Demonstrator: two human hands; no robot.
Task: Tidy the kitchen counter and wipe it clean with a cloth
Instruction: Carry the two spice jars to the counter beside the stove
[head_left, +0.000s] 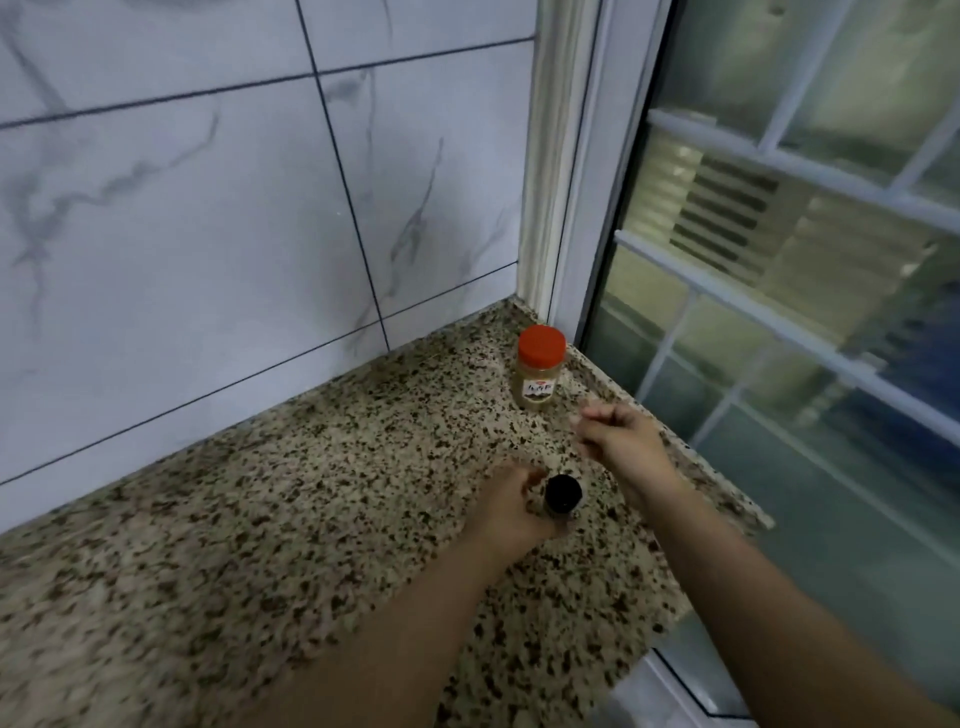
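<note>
**Two Jars at the Counter's Far Corner**

Here, on the left, a wall of pale marble-patterned tiles (197, 208) with dark grout lines rose behind a speckled granite counter (234, 545), which stretched from the lower left toward the corner. No cloth showed anywhere in view.

Moving toward the middle, the left hand (511, 512) reached forward over the stone, its fingers wrapped around the side of a small jar with a black lid (562, 492). The jar stood upright, and whether its base touched the counter could not be told, since the hand and motion blur hid it.

Just beyond and slightly to the right, a spice jar with a red lid (540, 366) stood upright on the counter, close to the corner where the tiles met a white window frame (582, 171). It held a tan powder and carried a small label too blurred to read. Nothing touched it.

Right of the black-lidded jar, the right hand (621, 434) hovered above the counter's edge, near the red-lidded jar but apart from it. Its fingers were curled loosely inward and held nothing.

On the far right, a window (805, 260) with white bars filled the view, and a louvred vent (722, 208) showed through the glass.
</note>
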